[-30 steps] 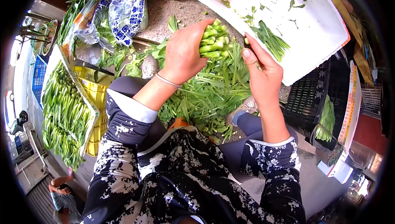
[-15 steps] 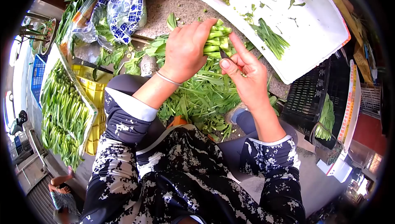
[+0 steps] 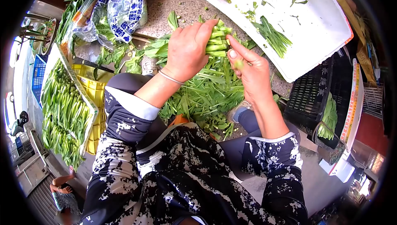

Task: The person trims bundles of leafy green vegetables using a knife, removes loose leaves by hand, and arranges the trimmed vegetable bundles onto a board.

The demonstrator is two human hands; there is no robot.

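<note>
My left hand (image 3: pixel 186 51) is wrapped round a bunch of green stalks (image 3: pixel 218 39), whose cut ends point right. Just right of those ends is my right hand (image 3: pixel 250 70), its fingers closed on a small dark blade that is mostly hidden; in the frame now its tip hardly shows. A small blurred green bit (image 3: pixel 238 64) is at its thumb. Below both hands lies a heap of loose leaves (image 3: pixel 206 90) on the ground between my feet.
A white foam box (image 3: pixel 314 30) at the upper right holds a few greens. Black crates (image 3: pixel 308 97) stand at the right. A foam tray of greens (image 3: pixel 66 113) rests on yellow crates (image 3: pixel 93 84) at the left. Plastic bags (image 3: pixel 126 10) lie upper left; a person (image 3: pixel 64 196) is lower left.
My right hand has moved left from beside the foam box to the stalk ends, then slightly back down and right. My left hand has stayed round the bunch.
</note>
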